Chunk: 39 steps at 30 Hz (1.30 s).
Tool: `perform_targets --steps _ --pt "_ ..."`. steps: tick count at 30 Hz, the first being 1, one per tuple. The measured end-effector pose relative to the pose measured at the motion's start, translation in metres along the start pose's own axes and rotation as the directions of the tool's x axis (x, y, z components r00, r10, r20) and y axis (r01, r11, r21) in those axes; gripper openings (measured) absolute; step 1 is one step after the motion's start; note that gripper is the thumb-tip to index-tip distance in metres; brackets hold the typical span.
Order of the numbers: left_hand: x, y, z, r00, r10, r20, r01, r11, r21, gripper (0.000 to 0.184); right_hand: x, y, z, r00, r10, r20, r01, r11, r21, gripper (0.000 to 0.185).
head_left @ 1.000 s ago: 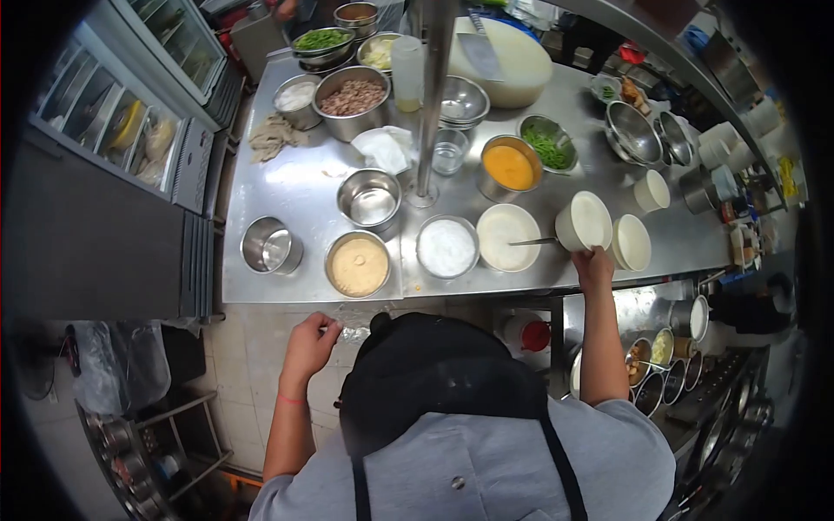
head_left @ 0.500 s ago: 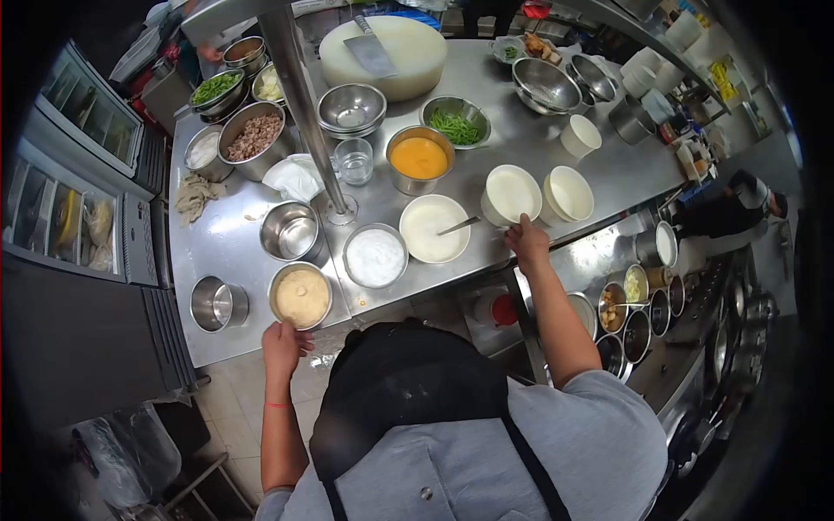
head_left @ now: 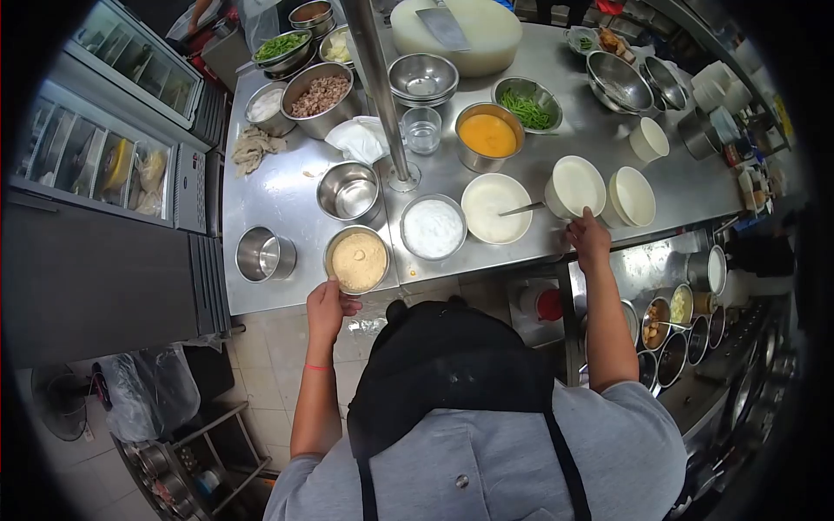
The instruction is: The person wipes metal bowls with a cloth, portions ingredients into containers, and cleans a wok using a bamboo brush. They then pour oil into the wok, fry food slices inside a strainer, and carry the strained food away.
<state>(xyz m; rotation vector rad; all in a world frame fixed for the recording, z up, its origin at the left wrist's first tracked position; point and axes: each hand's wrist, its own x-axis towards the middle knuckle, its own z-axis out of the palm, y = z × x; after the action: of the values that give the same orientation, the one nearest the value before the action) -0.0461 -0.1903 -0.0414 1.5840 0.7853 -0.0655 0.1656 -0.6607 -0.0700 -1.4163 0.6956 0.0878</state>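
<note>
My left hand [head_left: 328,306] is at the near rim of a steel bowl of tan powder [head_left: 359,260], thumb at the rim and fingers apart. My right hand [head_left: 587,234] pinches the near rim of a cream-coloured tub [head_left: 576,187]. Right of that tub stand nested cream tubs [head_left: 633,197]. Between my hands are a steel bowl of white powder [head_left: 433,227] and a white bowl of pale mixture [head_left: 496,208] with a spoon handle [head_left: 522,209] sticking out. Behind them stands a pot of orange liquid [head_left: 487,135].
A metal post [head_left: 377,82] rises from the steel table [head_left: 287,300]. Empty steel pots [head_left: 265,253] stand at the left. Farther back are a glass [head_left: 422,130], a bowl of green vegetables [head_left: 526,106], a pot of chopped meat [head_left: 320,94] and a cleaver on a thick white block [head_left: 456,39].
My left hand has come forward from beside the table edge to the tan powder bowl. My right hand stays at the tub's rim. The camera view has swung about.
</note>
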Motion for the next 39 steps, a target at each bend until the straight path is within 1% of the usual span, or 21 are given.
perform_targets --steps 4,5,11,13,15,16,17,18,19,21,23,24,26,27,29,30,32,34,36,37,39 --pt "-0.015 0.001 0.001 0.998 -0.051 -0.023 0.048 0.995 -0.082 0.054 0.002 0.001 -0.001 1.000 0.006 0.012 -0.005 1.000 -0.014 0.044" --pt "-0.018 -0.001 -0.001 0.997 -0.063 -0.036 0.059 0.995 -0.086 0.056 0.001 -0.002 -0.001 1.000 0.008 -0.014 -0.008 1.000 -0.005 0.038" --pt "-0.031 -0.012 -0.007 0.993 -0.117 -0.010 0.117 0.992 -0.050 0.050 0.023 -0.009 -0.012 0.997 0.062 0.049 -0.067 0.992 0.110 0.016" --pt "-0.035 0.000 -0.006 0.991 -0.130 0.017 0.131 0.990 -0.046 0.047 0.014 -0.024 -0.021 0.994 -0.003 0.108 -0.014 0.989 0.148 0.013" --pt "-0.049 0.021 -0.010 0.976 -0.154 0.152 0.122 0.972 0.203 0.039 -0.015 -0.051 -0.030 0.997 -0.083 -0.002 0.083 0.997 0.010 0.017" --pt "-0.055 0.028 -0.009 0.977 -0.158 0.145 0.129 0.974 0.188 0.039 -0.047 -0.074 -0.032 0.991 -0.129 -0.023 0.127 0.989 -0.082 0.015" --pt "-0.060 0.035 -0.008 0.973 -0.075 0.217 0.022 0.971 0.237 0.036 -0.065 -0.088 -0.040 0.976 -0.219 -0.011 0.213 0.960 -0.179 0.013" --pt "-0.064 0.043 -0.006 0.957 0.007 0.290 -0.091 0.956 0.278 0.033 -0.082 -0.102 -0.049 0.972 -0.233 -0.031 0.218 0.940 -0.262 0.013" --pt "-0.067 0.054 -0.003 0.961 0.009 0.276 -0.085 0.961 0.263 0.033 -0.110 -0.120 -0.049 0.962 -0.270 -0.029 0.247 0.914 -0.320 0.013" --pt "-0.073 0.075 0.012 0.874 0.087 0.478 -0.118 0.992 0.035 0.026 -0.141 -0.141 -0.060 0.951 -0.302 0.070 0.305 0.872 -0.383 0.013" --pt "-0.075 0.095 0.032 0.810 0.119 0.575 -0.075 0.992 -0.101 0.025 -0.174 -0.154 -0.039 0.949 -0.244 0.202 0.301 0.891 -0.339 0.018" --pt "-0.072 0.099 0.044 0.811 0.133 0.570 -0.081 0.990 -0.115 0.025 -0.185 -0.156 -0.028 0.939 -0.208 0.272 0.294 0.898 -0.328 0.020" --pt "-0.072 0.097 0.066 0.773 0.372 0.514 -0.324 0.928 -0.185 0.044 -0.208 -0.148 0.008 0.891 -0.145 0.430 0.321 0.871 -0.371 0.018" --pt "-0.070 0.099 0.069 0.772 0.384 0.507 -0.330 0.923 -0.198 0.044 -0.216 -0.140 0.030 0.863 -0.096 0.496 0.323 0.860 -0.396 0.019" --pt "-0.065 0.102 0.070 0.850 0.277 0.448 -0.109 0.925 -0.365 0.060 -0.220 -0.122 0.075 0.788 0.026 0.615 0.329 0.827 -0.456 0.020" --pt "-0.061 0.097 0.067 0.854 0.268 0.446 -0.017 0.871 -0.491 0.058 -0.221 -0.114 0.096 0.741 0.101 0.664 0.333 0.803 -0.494 0.021" --pt "-0.060 0.102 0.047 0.865 0.339 0.370 -0.041 0.783 -0.621 0.051 -0.228 -0.102 0.138 0.665 0.095 0.741 0.548 0.613 -0.570 0.023" --pt "-0.051 0.093 0.018 0.905 0.352 0.239 -0.087 0.703 -0.706 0.046 -0.224 -0.075 0.174 0.588 0.174 0.790 0.281 0.872 -0.401 0.029" --pt "-0.046 0.088 -0.007 0.953 0.244 0.180 -0.018 0.639 -0.769 0.047 -0.237 -0.067 0.204 0.495 0.258 0.830 0.061 0.942 -0.329 0.046" --pt "-0.043 0.087 -0.016 0.956 0.251 0.154 -0.036 0.618 -0.785 0.047 -0.240 -0.063 0.218 0.360 0.319 0.877 -0.007 0.941 -0.339 0.056" --pt "-0.035 0.084 -0.033 0.967 0.242 0.079 -0.075 0.567 -0.820 0.048 -0.259 -0.058 0.247 0.253 0.355 0.900 -0.086 0.935 -0.345 0.052"
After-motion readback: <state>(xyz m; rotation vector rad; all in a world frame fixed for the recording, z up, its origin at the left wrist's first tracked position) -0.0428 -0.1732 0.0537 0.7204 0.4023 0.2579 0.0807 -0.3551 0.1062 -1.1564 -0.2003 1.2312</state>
